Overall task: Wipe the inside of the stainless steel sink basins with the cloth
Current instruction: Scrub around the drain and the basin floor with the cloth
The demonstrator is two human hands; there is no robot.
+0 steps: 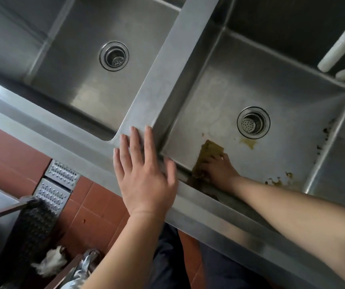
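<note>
Cloth (208,153) pressed under right hand (219,171) on basin (282,97) floor, left hand (144,174) flat, released

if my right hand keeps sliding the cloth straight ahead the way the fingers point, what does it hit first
Judging by the view, the right hand and its cloth point up the right basin's floor, passing left of the drain. Nothing lies in that line, so the far wall would likely come first; depth is hard to judge.

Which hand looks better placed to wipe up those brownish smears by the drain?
The right hand: it presses the cloth on the right basin's floor near the smears. The left hand lies flat on the rim.
</note>
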